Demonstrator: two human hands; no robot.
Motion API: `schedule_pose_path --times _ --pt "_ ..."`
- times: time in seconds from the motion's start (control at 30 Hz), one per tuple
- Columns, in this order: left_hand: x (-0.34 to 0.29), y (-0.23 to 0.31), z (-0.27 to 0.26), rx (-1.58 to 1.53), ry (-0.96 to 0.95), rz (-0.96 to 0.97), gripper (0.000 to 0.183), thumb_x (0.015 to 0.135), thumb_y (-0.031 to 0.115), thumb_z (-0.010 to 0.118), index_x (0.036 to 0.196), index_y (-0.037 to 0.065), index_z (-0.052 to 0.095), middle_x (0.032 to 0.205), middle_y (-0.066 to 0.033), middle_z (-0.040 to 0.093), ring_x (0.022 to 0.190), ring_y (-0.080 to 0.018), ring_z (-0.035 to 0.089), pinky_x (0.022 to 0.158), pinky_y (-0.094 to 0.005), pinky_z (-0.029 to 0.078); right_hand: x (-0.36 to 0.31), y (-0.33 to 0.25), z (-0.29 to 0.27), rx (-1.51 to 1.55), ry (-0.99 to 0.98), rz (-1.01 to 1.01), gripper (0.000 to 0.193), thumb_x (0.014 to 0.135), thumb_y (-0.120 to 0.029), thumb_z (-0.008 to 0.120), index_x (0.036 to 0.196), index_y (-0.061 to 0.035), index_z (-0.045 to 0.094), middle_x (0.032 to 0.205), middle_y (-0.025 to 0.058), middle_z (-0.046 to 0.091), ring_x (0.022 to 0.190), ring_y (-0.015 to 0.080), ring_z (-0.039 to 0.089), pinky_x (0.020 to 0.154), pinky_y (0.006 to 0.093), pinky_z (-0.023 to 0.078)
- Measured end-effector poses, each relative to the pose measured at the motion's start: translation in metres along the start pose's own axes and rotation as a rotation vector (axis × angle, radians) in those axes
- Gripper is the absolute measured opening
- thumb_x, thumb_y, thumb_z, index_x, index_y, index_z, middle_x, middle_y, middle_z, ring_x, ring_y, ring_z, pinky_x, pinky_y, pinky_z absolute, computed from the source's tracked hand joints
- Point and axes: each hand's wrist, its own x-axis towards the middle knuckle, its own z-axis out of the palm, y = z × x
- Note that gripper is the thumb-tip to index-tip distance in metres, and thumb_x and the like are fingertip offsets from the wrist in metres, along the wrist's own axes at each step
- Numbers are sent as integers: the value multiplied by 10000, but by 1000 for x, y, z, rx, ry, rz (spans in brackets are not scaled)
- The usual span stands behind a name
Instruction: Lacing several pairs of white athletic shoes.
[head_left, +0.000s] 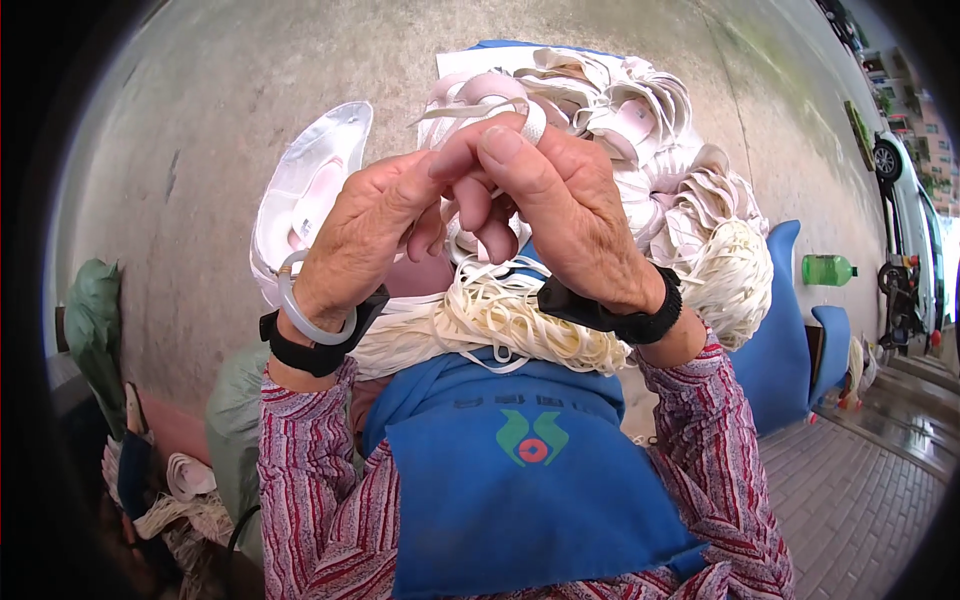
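My left hand point(375, 225) and my right hand point(580, 210) meet in front of my chest, fingers bent and thumbs pressed inward. A flat white shoelace point(535, 118) loops up over the fingers of my right hand, which is closed on it. What my left fingers pinch is hidden where the hands overlap. Just beyond them are white and pink shoe uppers point(490, 88). One more white shoe upper point(312, 185) stands out at the left, beside my left wrist. Under my hands, a tangled bundle of cream shoelaces point(500, 320) lies across my lap.
Stacked shoe uppers point(640, 120) and a second lace bundle point(735, 275) lie beyond my right hand. A blue chair point(782, 350) stands at right, near a green bottle point(828, 269). Green sacks point(95, 310) and piled shoe pieces point(190, 475) are at left. A blue apron point(520, 520) covers my lap.
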Motion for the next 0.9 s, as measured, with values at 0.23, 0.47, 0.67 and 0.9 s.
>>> schedule_pose_path --times 0.23,0.47,0.67,0.9 --pt "-15 -9 -21 189 61 -209 258 945 284 626 872 40 664 680 62 545 584 -13 430 525 -172 343 -11 37 -31 -3 185 90 434 1018 -358 429 1017 11 657 628 17 567 532 58 521 489 202 413" --pt "-32 -26 -77 971 234 -210 209 877 161 655 989 -16 653 816 -16 658 647 -116 534 604 -253 438 -18 69 -37 187 315 273 249 973 -193 561 993 34 661 636 16 588 514 53 559 443 173 456" --pt "-25 -32 -43 175 281 17 464 922 196 610 1325 -11 512 1199 -75 629 692 -81 573 618 -205 474 -25 71 -16 -75 69 346 245 985 -194 546 1022 18 665 700 9 615 578 47 562 500 182 453" --pt "2 -37 2 189 84 -231 337 947 272 611 1191 40 640 790 21 648 525 -1 471 454 -139 368 -21 80 1 -251 -8 376 279 962 -190 489 873 8 666 560 46 587 506 101 581 479 255 454"
